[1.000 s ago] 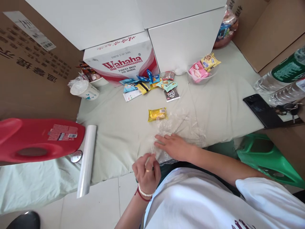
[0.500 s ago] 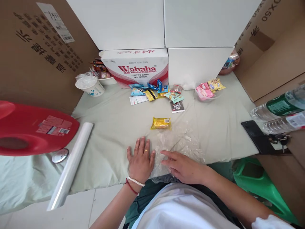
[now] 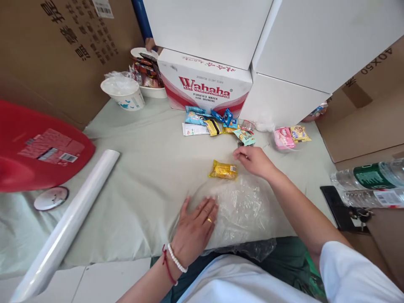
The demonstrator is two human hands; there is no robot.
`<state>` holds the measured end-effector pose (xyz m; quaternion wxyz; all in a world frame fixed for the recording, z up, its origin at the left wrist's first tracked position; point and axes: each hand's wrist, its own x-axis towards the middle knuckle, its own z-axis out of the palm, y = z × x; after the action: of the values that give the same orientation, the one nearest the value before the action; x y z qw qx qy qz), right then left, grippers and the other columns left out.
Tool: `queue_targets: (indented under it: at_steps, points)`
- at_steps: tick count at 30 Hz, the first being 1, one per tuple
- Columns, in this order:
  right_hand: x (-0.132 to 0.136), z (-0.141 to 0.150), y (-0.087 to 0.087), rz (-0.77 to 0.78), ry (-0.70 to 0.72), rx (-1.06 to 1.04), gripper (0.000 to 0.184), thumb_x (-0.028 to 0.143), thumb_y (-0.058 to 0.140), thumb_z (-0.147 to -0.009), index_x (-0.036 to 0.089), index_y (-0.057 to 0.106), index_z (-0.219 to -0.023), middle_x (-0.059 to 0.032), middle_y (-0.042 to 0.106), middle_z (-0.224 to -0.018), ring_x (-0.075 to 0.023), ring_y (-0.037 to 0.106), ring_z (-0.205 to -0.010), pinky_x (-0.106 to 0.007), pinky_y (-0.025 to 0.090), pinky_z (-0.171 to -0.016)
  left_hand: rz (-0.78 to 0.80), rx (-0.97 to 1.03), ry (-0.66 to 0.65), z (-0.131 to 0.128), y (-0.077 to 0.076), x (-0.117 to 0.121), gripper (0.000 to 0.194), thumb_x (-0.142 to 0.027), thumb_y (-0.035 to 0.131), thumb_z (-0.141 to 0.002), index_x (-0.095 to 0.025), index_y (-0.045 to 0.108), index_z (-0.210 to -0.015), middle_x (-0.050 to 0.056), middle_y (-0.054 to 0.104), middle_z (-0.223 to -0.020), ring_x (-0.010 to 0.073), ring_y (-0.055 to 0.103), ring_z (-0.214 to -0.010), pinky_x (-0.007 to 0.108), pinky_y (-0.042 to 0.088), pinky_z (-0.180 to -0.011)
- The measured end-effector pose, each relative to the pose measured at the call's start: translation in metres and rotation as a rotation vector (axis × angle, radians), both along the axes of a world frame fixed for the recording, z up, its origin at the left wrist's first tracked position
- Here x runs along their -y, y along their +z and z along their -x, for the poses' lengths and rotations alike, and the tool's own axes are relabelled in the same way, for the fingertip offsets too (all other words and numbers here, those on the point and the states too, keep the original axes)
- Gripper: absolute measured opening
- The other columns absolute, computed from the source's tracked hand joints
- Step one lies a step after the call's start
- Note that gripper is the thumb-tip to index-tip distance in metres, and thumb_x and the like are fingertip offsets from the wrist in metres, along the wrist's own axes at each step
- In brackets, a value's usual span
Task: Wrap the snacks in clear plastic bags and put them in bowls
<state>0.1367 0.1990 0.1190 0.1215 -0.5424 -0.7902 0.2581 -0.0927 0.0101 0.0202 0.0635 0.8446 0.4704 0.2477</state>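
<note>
My left hand (image 3: 197, 223) lies flat with fingers stretched out, palm down on the left edge of a clear plastic bag (image 3: 248, 206) spread over the cloth. Farther forward, my right hand (image 3: 255, 161) is curled, its fingertips drawn together just in front of a dark packet (image 3: 244, 143) that it partly covers. Whether anything is between those fingers is hidden. A yellow wrapped snack (image 3: 223, 170) rests beyond the bag, left of my right hand and apart from it. Behind are a mint-green packet (image 3: 244, 136), a yellow-and-black packet (image 3: 213, 127) and blue packets (image 3: 195, 117).
A Wahaha carton (image 3: 205, 86) and white boxes (image 3: 287, 97) back the table. On the left are a red jug (image 3: 41, 147), a plastic-film roll (image 3: 67, 223) and a paper cup (image 3: 123, 94). A snack bowl (image 3: 285, 147), phone (image 3: 336, 206) and bottles (image 3: 375, 179) stand right.
My right hand has moved forward from the plastic bag to the dark packet, its fingers now curled. My left hand stays flat by the bag. The view has turned and tilted.
</note>
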Motion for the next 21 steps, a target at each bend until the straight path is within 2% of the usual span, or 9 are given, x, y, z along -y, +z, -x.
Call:
queue_targets:
  at_steps: [3,6,8,10,12,15,18,21]
  points:
    - [-0.051,0.036,-0.019,-0.03,-0.059,0.205,0.029,0.02,0.049,-0.1,0.016,0.071,-0.118,-0.0107,0.076,-0.115,-0.0247,0.069,-0.106,-0.033,0.05,-0.093,0.032,-0.009,0.093,0.01,-0.002,-0.001,0.039,-0.029,0.048,-0.103,-0.021,0.063,-0.139,0.01,0.062,-0.148,0.0249,0.056,-0.139,0.053,0.016,-0.129]
    - [-0.091,0.075,-0.033,-0.122,-0.172,0.309,0.039,0.039,0.044,-0.106,0.014,0.064,-0.129,-0.0178,0.07,-0.127,-0.0313,0.066,-0.114,-0.038,0.049,-0.097,0.022,-0.056,0.101,0.012,-0.002,-0.001,0.042,-0.028,0.048,-0.103,-0.017,0.06,-0.142,0.011,0.06,-0.151,0.0247,0.056,-0.139,0.05,0.013,-0.13]
    - [-0.109,0.095,-0.041,-0.126,-0.24,0.349,0.047,0.047,0.045,-0.105,0.012,0.059,-0.132,-0.0212,0.067,-0.131,-0.0342,0.065,-0.116,-0.041,0.05,-0.097,0.007,-0.089,0.09,0.012,-0.002,-0.001,0.044,-0.028,0.049,-0.102,-0.016,0.058,-0.143,0.012,0.059,-0.152,0.0247,0.056,-0.139,0.049,0.009,-0.131]
    - [-0.117,0.107,-0.046,-0.09,-0.272,0.379,0.05,0.048,0.051,-0.103,0.01,0.056,-0.135,-0.0224,0.065,-0.132,-0.0352,0.065,-0.117,-0.041,0.051,-0.097,-0.008,-0.117,0.081,0.013,-0.001,0.001,0.046,-0.028,0.05,-0.101,-0.016,0.057,-0.145,0.012,0.058,-0.152,0.0245,0.056,-0.139,0.049,0.005,-0.131]
    - [-0.113,0.111,-0.048,-0.062,-0.239,0.398,0.048,0.041,0.055,-0.1,0.011,0.055,-0.137,-0.0213,0.064,-0.133,-0.0345,0.065,-0.118,-0.041,0.052,-0.096,-0.019,-0.139,0.08,0.015,-0.001,0.005,0.047,-0.027,0.051,-0.1,-0.016,0.057,-0.145,0.011,0.058,-0.153,0.0245,0.056,-0.139,0.048,0.003,-0.132]
    - [-0.085,0.099,-0.047,-0.058,-0.1,0.42,0.045,0.031,0.056,-0.096,0.016,0.054,-0.138,-0.0181,0.064,-0.134,-0.0327,0.066,-0.116,-0.041,0.053,-0.094,-0.034,-0.145,0.088,0.019,-0.001,0.012,0.048,-0.026,0.052,-0.099,-0.017,0.056,-0.146,0.011,0.057,-0.153,0.0243,0.056,-0.139,0.047,0.005,-0.131]
    - [-0.049,0.068,-0.04,-0.018,-0.037,0.468,0.048,0.029,0.059,-0.092,0.018,0.055,-0.138,-0.016,0.065,-0.131,-0.0322,0.068,-0.109,-0.041,0.054,-0.089,-0.046,-0.142,0.089,0.022,-0.002,0.016,0.049,-0.026,0.052,-0.099,-0.017,0.055,-0.147,0.011,0.057,-0.153,0.0241,0.056,-0.14,0.046,0.007,-0.131]
    - [-0.026,0.023,-0.035,0.03,-0.104,0.494,0.05,0.029,0.061,-0.089,0.019,0.056,-0.138,-0.016,0.064,-0.132,-0.0326,0.068,-0.109,-0.04,0.054,-0.087,-0.061,-0.149,0.087,0.021,-0.004,0.015,0.049,-0.027,0.053,-0.099,-0.017,0.055,-0.147,0.011,0.059,-0.152,0.0244,0.058,-0.138,0.047,0.009,-0.131]
